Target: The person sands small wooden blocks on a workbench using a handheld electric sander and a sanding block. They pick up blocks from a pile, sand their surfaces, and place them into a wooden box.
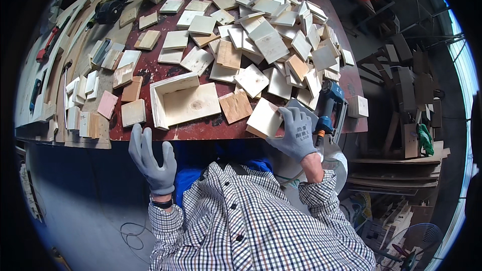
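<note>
My right hand, in a grey work glove, grips a small pale wooden board at the table's near edge, with fingers over its right side. My left hand, gloved the same way, hangs just off that edge with fingers spread and nothing in it. Between the hands lies a joined wooden piece, a flat board with upright boards along its back and left side. A square reddish-brown board sits right of it. Beside my right hand rests a blue nail gun with a hose fitting.
A large heap of loose boards covers the middle and right of the dark red table. At left are small stacked blocks, a black tool and a red-handled tool. A fan and wood stacks stand at lower right.
</note>
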Demonstrator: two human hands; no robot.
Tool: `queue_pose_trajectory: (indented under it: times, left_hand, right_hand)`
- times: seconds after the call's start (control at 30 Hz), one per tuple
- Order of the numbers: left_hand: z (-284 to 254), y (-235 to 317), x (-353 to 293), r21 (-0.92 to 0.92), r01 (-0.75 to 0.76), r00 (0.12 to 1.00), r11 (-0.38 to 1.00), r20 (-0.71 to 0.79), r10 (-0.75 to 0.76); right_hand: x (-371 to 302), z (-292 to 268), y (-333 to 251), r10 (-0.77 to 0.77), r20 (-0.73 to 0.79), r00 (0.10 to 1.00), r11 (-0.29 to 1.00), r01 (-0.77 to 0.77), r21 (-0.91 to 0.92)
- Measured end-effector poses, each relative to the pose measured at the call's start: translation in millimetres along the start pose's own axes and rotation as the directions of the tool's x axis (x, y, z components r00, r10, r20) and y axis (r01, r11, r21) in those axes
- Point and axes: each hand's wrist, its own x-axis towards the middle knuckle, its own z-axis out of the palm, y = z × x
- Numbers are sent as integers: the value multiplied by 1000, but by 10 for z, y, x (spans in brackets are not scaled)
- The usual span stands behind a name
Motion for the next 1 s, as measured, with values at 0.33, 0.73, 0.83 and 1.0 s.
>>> queue_pose_trajectory:
  times: [0.33, 0.73, 0.83, 1.0]
  left_hand:
    - [450, 517, 52, -337, 40, 915, 941, 391, 101]
    - [774, 868, -33, -36, 934, 161, -357, 932, 326]
    - [608, 1052, 103, -59, 908, 259, -414, 857, 445]
    - [483, 1043, 211, -152, 964, 238, -219, 860, 451]
  right_hand:
    - [45, 219, -108, -16, 288, 957, 984, 67, -167]
    - [-159, -136, -298, -152, -48, 987, 887, 158, 434]
    - [-188, -246, -427, -282, -198, 939, 837, 342, 427]
    - [-252, -207, -450, -379, -352, 856, 783, 499, 370]
